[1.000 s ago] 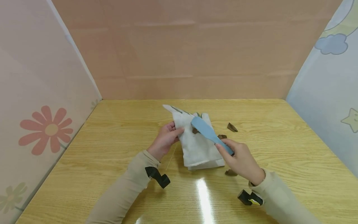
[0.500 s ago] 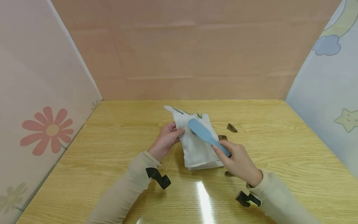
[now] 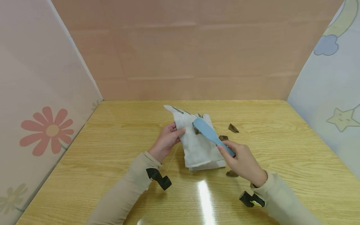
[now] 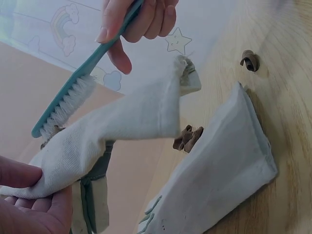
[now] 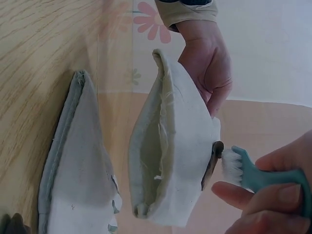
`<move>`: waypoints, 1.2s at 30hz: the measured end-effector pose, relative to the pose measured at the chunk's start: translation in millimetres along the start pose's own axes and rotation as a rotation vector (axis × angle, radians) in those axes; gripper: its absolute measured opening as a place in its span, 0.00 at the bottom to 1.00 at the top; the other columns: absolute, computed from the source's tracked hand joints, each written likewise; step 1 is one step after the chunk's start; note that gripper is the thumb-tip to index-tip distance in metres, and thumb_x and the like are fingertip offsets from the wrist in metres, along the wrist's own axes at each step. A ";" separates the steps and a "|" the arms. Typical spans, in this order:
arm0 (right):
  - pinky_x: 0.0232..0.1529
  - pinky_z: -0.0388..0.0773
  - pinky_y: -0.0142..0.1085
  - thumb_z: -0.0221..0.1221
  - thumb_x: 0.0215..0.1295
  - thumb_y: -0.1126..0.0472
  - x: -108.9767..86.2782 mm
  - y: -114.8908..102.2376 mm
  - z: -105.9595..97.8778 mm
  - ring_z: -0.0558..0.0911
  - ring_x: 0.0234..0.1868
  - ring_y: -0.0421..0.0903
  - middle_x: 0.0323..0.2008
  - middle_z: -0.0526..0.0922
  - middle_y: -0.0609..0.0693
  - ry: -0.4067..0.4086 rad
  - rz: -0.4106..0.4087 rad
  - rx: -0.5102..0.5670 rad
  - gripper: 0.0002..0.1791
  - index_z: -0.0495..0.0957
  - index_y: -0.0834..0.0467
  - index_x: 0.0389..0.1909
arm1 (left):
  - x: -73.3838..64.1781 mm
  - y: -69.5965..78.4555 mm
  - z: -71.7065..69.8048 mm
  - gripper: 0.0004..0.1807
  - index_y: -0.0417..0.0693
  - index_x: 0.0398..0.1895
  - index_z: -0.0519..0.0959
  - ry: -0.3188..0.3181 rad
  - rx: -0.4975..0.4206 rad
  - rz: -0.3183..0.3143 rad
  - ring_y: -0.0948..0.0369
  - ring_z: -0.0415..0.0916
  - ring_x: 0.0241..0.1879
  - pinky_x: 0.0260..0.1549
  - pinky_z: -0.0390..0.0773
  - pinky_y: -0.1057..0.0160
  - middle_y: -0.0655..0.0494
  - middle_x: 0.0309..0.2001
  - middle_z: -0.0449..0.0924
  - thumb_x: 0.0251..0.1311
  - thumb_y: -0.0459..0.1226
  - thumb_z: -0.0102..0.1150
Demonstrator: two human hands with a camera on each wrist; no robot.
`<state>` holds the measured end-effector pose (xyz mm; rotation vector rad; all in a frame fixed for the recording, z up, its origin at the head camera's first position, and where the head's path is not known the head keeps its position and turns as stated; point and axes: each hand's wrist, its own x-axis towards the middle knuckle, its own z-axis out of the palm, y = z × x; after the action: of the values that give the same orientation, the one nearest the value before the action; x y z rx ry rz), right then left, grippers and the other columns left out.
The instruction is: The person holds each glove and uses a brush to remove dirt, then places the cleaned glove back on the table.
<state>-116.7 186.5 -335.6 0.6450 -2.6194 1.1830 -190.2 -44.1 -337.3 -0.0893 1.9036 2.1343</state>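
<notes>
My left hand (image 3: pixel 168 137) grips the edge of a white fabric glove (image 3: pixel 194 153) with green trim, thumb on top and fingers beneath, and holds it up above the table. The cuff gapes toward the right wrist camera. My right hand (image 3: pixel 244 161) holds a blue brush (image 3: pixel 207 129) by its handle. White bristles (image 4: pixel 70 105) face the glove, their tips right at a dark brown, dry-looking piece (image 5: pixel 211 165) on its fabric. A second white glove (image 4: pixel 224 170) lies on the table below the raised one, largely hidden in the head view.
Several brown curled pieces lie on the wooden table (image 3: pixel 112 150): one piece (image 3: pixel 233 128) at the back right, others beside the glove and near my right wrist. A pink backdrop (image 3: pixel 180 56) stands behind, with patterned panels on both sides.
The brush slid left over the glove, then came back right to about where it was, so the brown piece shows again under its edge. My left hand has stayed nearly still.
</notes>
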 end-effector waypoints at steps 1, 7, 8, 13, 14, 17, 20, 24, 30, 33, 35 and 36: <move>0.11 0.56 0.26 0.51 0.69 0.64 0.0 0.1 -0.1 0.53 0.11 0.28 0.12 0.57 0.38 -0.011 0.006 -0.001 0.08 0.77 0.61 0.33 | -0.1 0.1 0.1 0.19 0.39 0.60 0.69 0.000 0.000 0.001 0.63 0.77 0.43 0.41 0.77 0.67 0.44 0.52 0.77 0.66 0.31 0.49; 0.12 0.56 0.26 0.50 0.70 0.61 -0.3 0.0 1.1 0.53 0.12 0.28 0.12 0.58 0.39 -0.056 0.045 -0.015 0.10 0.78 0.62 0.36 | -0.6 0.9 0.8 0.19 0.40 0.60 0.69 -0.006 -0.005 0.000 0.66 0.77 0.41 0.38 0.77 0.69 0.43 0.53 0.76 0.66 0.31 0.48; 0.12 0.56 0.26 0.50 0.70 0.61 -0.5 -0.3 1.4 0.53 0.12 0.28 0.12 0.58 0.39 -0.061 0.052 -0.017 0.11 0.78 0.62 0.37 | -0.6 0.9 0.9 0.19 0.40 0.60 0.69 -0.007 -0.006 0.001 0.66 0.77 0.41 0.38 0.77 0.69 0.43 0.53 0.76 0.66 0.31 0.48; 0.12 0.56 0.26 0.49 0.70 0.60 -1.0 -2.0 1.6 0.53 0.12 0.28 0.12 0.58 0.39 -0.069 0.058 -0.016 0.11 0.78 0.61 0.37 | -0.9 0.4 0.5 0.19 0.39 0.59 0.69 -0.011 -0.008 0.005 0.64 0.78 0.42 0.39 0.77 0.69 0.43 0.53 0.76 0.66 0.30 0.48; 0.12 0.57 0.26 0.49 0.70 0.61 -1.0 -2.1 1.3 0.53 0.12 0.28 0.12 0.58 0.39 -0.060 0.049 -0.013 0.10 0.77 0.61 0.36 | -0.8 0.4 0.3 0.19 0.39 0.59 0.69 -0.010 -0.010 0.002 0.64 0.78 0.42 0.39 0.77 0.68 0.43 0.53 0.77 0.66 0.30 0.48; 0.12 0.57 0.26 0.50 0.69 0.63 -0.7 -2.7 0.0 0.54 0.12 0.28 0.13 0.58 0.39 -0.007 0.020 0.001 0.08 0.77 0.61 0.37 | -0.3 0.9 0.2 0.19 0.39 0.60 0.69 -0.012 -0.023 -0.004 0.64 0.78 0.42 0.40 0.77 0.68 0.43 0.53 0.77 0.66 0.30 0.48; 0.11 0.57 0.27 0.51 0.68 0.65 0.1 -3.9 -1.4 0.54 0.12 0.28 0.13 0.57 0.39 0.044 0.003 0.011 0.07 0.77 0.62 0.39 | 0.3 1.8 0.4 0.19 0.40 0.60 0.69 -0.011 -0.031 -0.006 0.66 0.78 0.41 0.41 0.77 0.67 0.45 0.52 0.77 0.65 0.31 0.49; 0.11 0.57 0.26 0.52 0.68 0.65 1.4 -6.6 -1.5 0.55 0.12 0.28 0.13 0.58 0.39 0.031 -0.011 0.029 0.07 0.77 0.62 0.40 | -0.3 2.5 0.9 0.19 0.40 0.60 0.69 -0.008 -0.027 -0.005 0.67 0.78 0.39 0.40 0.77 0.67 0.46 0.50 0.78 0.66 0.31 0.49; 0.11 0.58 0.26 0.52 0.68 0.65 2.0 -5.6 0.5 0.56 0.11 0.28 0.13 0.59 0.39 0.001 -0.021 0.014 0.07 0.78 0.62 0.38 | -1.6 3.1 1.6 0.19 0.40 0.59 0.69 -0.005 -0.028 -0.001 0.69 0.78 0.37 0.37 0.77 0.69 0.50 0.47 0.79 0.66 0.31 0.49; 0.11 0.57 0.26 0.52 0.68 0.64 1.4 -3.0 -0.9 0.55 0.11 0.28 0.12 0.58 0.39 0.003 -0.013 -0.004 0.07 0.78 0.62 0.38 | -2.1 3.6 1.8 0.19 0.39 0.60 0.69 -0.007 -0.033 0.004 0.69 0.77 0.37 0.37 0.77 0.69 0.50 0.47 0.78 0.65 0.30 0.49; 0.11 0.56 0.26 0.52 0.68 0.64 1.1 -1.7 -2.0 0.54 0.11 0.28 0.12 0.57 0.39 0.002 -0.011 -0.012 0.07 0.78 0.61 0.38 | -2.2 3.8 1.9 0.20 0.39 0.60 0.68 -0.007 -0.034 0.004 0.69 0.77 0.37 0.37 0.77 0.69 0.49 0.48 0.78 0.66 0.30 0.49; 0.11 0.56 0.26 0.51 0.68 0.63 0.9 -1.3 -2.5 0.54 0.11 0.28 0.12 0.57 0.39 0.000 -0.007 -0.012 0.08 0.78 0.61 0.37 | -2.2 3.9 1.8 0.20 0.39 0.61 0.68 -0.008 -0.033 0.004 0.69 0.77 0.37 0.38 0.77 0.69 0.48 0.49 0.78 0.66 0.30 0.48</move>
<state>-116.9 187.4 -332.8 0.6515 -2.6198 1.1640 -188.8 -43.0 -332.9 -0.0838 1.8653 2.1659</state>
